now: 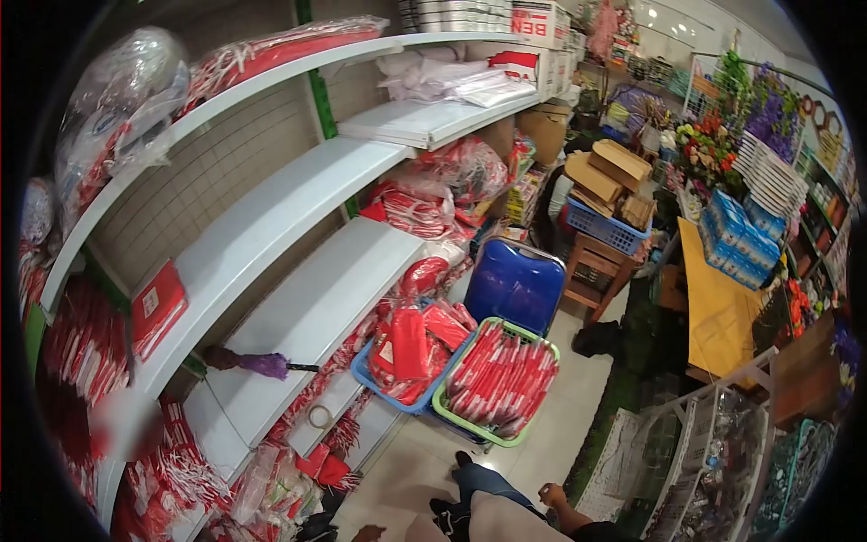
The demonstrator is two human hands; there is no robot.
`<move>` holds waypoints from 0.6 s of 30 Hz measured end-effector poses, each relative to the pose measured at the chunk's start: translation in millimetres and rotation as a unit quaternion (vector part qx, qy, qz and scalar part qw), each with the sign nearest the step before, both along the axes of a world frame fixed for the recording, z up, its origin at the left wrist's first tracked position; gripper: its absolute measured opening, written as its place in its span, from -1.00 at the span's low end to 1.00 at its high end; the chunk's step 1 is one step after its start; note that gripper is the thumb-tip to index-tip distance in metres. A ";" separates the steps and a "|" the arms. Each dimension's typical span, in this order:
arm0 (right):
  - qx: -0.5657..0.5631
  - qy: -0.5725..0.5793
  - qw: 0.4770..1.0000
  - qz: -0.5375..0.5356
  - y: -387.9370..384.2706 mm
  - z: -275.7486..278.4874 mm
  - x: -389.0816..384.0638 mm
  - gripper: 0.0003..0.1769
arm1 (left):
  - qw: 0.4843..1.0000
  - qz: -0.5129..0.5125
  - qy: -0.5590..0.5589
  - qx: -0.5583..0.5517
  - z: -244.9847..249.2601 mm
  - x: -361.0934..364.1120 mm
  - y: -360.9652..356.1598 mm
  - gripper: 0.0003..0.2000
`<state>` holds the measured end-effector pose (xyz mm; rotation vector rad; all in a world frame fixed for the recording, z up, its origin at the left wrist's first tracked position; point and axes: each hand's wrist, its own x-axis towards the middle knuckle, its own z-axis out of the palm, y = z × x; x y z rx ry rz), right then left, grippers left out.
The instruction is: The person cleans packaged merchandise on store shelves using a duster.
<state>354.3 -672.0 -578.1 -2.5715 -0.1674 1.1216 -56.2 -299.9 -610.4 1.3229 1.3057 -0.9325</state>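
Observation:
My right hand (553, 496) hangs low beside my leg at the bottom of the view, its fingers loosely bent and nothing visible in it. Only a small part of my left hand (369, 533) shows at the lower edge; its fingers are mostly cut off. Both are apart from the shelves. Ahead of my feet stands a green basket (439, 402) with red-and-white packets (502, 379) packed in rows. Touching it on the left, a blue basket (363, 372) holds red packs (410, 343). Behind them leans a blue folding chair (517, 285).
Grey shelves (271, 203) line the left side, with a red packet (159, 307), a purple cloth-like item (262, 364) and a tape roll (320, 416). Cartons (619, 167) sit over a wooden stool (596, 269). On the right are a yellow tabletop (718, 316) and wire racks (673, 452).

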 end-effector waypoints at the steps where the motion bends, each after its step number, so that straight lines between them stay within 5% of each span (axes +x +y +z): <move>1: -0.035 0.030 0.999 -0.004 -19.3 -27.9 1.6 -0.66 | 0.999 0.009 -0.024 0.020 1.7 11.5 4.2 -0.59; 4: -0.112 0.153 0.981 -0.028 -53.2 -63.8 16.2 -0.64 | 0.973 0.103 -0.155 0.134 14.1 61.7 9.2 -0.61; 8: 0.029 0.004 0.983 0.183 -48.2 -77.0 62.2 -0.66 | 0.946 0.144 -0.255 0.136 46.2 145.4 11.9 -0.61; 10: 0.106 -0.096 0.983 0.119 -23.1 -85.3 94.1 -0.70 | 0.941 0.140 -0.264 0.158 57.3 189.9 5.7 -0.62; 14: 0.160 -0.121 0.967 0.157 34.5 -36.7 166.7 -0.68 | 0.902 0.107 -0.343 0.237 78.5 290.3 -29.0 -0.71; 16: 0.224 -0.073 0.962 0.141 54.9 -18.2 198.8 -0.73 | 0.858 0.181 -0.431 0.214 86.6 345.7 -56.3 -0.77; 18: 0.290 0.006 0.953 0.082 66.4 1.2 222.8 -0.77 | 0.820 0.114 -0.474 0.299 92.9 397.8 -81.6 -0.80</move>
